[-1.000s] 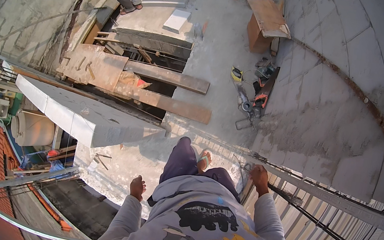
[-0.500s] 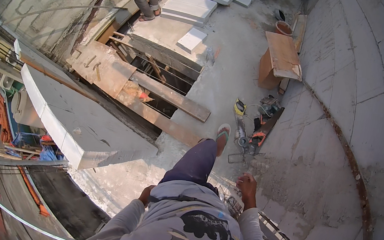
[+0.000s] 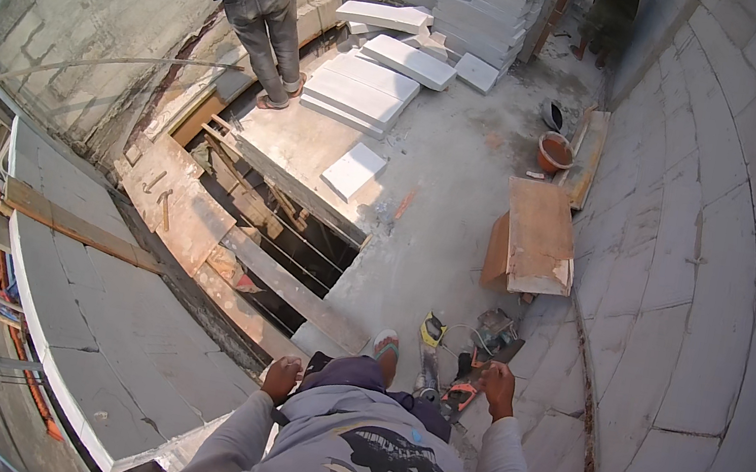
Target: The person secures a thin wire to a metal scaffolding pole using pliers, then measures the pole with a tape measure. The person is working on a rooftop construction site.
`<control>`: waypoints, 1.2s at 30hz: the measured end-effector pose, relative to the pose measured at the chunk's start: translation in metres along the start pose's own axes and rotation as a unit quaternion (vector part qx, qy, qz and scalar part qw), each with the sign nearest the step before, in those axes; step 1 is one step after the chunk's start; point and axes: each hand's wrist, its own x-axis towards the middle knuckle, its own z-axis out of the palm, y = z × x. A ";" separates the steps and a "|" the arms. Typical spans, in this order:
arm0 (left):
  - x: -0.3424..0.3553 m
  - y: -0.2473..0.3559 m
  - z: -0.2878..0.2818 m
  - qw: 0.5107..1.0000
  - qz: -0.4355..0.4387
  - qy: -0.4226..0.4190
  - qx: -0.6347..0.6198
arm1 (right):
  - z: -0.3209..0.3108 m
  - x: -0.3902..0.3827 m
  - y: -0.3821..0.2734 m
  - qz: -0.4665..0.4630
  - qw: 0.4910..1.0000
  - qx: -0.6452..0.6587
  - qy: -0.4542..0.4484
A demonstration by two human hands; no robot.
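My left hand (image 3: 280, 380) hangs loosely closed by my left hip, close to the wooden boards at the floor opening; nothing shows in it. Out to my right, my right hand (image 3: 497, 391) is curled into a loose fist with nothing visible in it. It appears just above the tools on the floor without visibly gripping any of them. Among these are a handsaw with a yellow and black handle (image 3: 432, 330), an orange and black tool handle (image 3: 459, 398) and a dark power tool (image 3: 496, 332). My sandalled foot (image 3: 385, 355) is on the concrete beside the handsaw.
A floor opening (image 3: 319, 261) with exposed bars lies ahead-left, partly bridged by a plank (image 3: 299, 288). White blocks (image 3: 363, 88) lie beyond, near a standing person (image 3: 256, 6). A wooden box (image 3: 538, 233) and bucket (image 3: 554, 152) stand along the right block wall (image 3: 713, 322).
I have moved forward, so the box, tools and opening appear nearer. Both my hands have risen in view. The other person has turned and now has an arm raised.
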 end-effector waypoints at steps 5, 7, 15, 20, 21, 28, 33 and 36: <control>0.042 0.104 -0.007 0.992 0.035 0.078 -0.098 | -0.001 0.072 0.002 0.037 0.999 -0.029 0.003; 0.051 0.116 -0.008 0.983 0.030 0.116 -0.141 | 0.002 0.094 -0.003 -0.022 0.987 -0.155 -0.030; 0.078 0.031 0.035 0.984 0.004 0.083 0.158 | 0.032 0.280 -0.066 -0.212 0.931 -0.286 -0.083; 0.129 0.075 0.091 0.946 0.009 0.064 0.317 | 0.050 0.407 -0.186 -0.129 0.954 -0.259 -0.079; 0.151 0.100 0.105 0.954 -0.017 0.063 0.292 | 0.052 0.435 -0.209 -0.129 0.950 -0.271 -0.084; 0.371 0.351 0.165 0.965 0.089 0.095 0.227 | 0.031 0.610 -0.367 -0.158 0.960 -0.226 -0.056; 0.466 0.659 0.211 0.994 0.045 0.033 -0.094 | -0.001 0.725 -0.437 -0.096 0.990 -0.103 0.008; 0.549 0.741 0.223 0.999 0.031 0.011 0.000 | -0.016 0.790 -0.459 -0.043 0.995 -0.074 0.047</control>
